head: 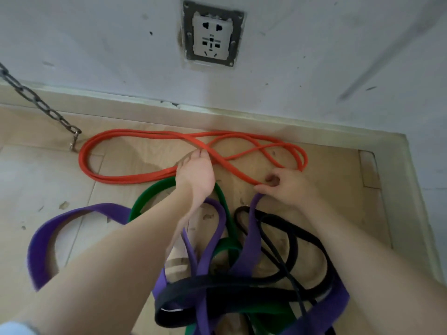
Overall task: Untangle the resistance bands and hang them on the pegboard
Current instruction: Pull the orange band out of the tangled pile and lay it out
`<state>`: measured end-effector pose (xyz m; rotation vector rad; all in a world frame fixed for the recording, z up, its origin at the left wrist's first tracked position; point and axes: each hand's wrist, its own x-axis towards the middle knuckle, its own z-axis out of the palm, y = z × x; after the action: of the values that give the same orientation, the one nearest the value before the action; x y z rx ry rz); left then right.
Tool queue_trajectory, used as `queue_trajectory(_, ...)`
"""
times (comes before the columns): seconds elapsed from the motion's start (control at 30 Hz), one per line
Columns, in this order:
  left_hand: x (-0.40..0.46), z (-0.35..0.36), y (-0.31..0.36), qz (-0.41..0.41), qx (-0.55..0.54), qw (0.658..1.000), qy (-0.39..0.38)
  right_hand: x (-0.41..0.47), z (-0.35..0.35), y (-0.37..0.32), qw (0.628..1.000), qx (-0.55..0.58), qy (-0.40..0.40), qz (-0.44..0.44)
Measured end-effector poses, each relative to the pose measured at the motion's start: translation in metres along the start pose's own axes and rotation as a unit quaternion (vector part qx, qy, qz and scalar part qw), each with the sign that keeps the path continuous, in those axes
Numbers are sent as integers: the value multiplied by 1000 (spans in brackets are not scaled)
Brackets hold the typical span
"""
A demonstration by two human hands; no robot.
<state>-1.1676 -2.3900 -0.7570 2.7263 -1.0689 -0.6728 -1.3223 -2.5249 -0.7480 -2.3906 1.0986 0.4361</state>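
A thin orange band [135,176] lies in crossed loops on the wooden floor near the wall. My left hand [196,174] rests on its crossing, fingertips touching the orange strands. My right hand [289,187] pinches the top of a wide purple band [254,228] loop, right beside the orange band's end. Below, the purple band, a green band [150,195] and a black band [290,240] lie knotted together in a heap. Another purple loop [46,235] spreads to the left. No pegboard is in view.
A white wall with a power socket [211,36] rises behind the floor. A metal chain [41,105] slants down at the left to a hook [73,142] on the floor. A pale skirting ledge [411,189] borders the floor at right.
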Motion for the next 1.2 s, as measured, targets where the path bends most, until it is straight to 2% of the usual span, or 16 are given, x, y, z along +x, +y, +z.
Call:
queue_trajectory(0.17,2,-6,20,-20,109,993,28,7,7,-24,997,-66,16,43)
queue_trajectory(0.3,7,-2,23,4,170,984,57,-2,-7,-10,990,-39,133,-10)
queue_trajectory(0.37,10,-3,22,15,182,982,54,-9,-16,2,987,-52,145,-45)
queue_trajectory(0.47,13,-14,18,46,179,982,36,-14,-26,19,981,-114,125,-94)
queue_trajectory(0.57,8,-24,7,121,194,973,-5,-14,-35,27,974,-195,100,-53)
queue_trajectory(0.67,1,-30,-10,174,220,956,-88,-16,-40,24,961,-235,140,-23)
queue_trajectory(0.73,-3,-32,-20,189,217,950,-124,-16,-45,20,955,-221,199,-13)
queue_trajectory(0.93,-11,-23,-23,206,238,941,-125,13,-47,2,948,-79,307,-13)
queue_trajectory(1.0,-15,-17,-27,192,219,949,-120,26,-38,-6,955,-92,283,16)
queue_trajectory(1.07,-18,-16,-30,185,195,957,-109,32,-25,-10,973,-53,219,37)
queue_trajectory(1.13,-15,-15,-31,193,191,957,-104,29,-14,-8,985,2,171,3)
queue_trajectory(1.2,-9,-15,-31,205,199,951,-113,22,-5,-1,989,-19,136,-53)
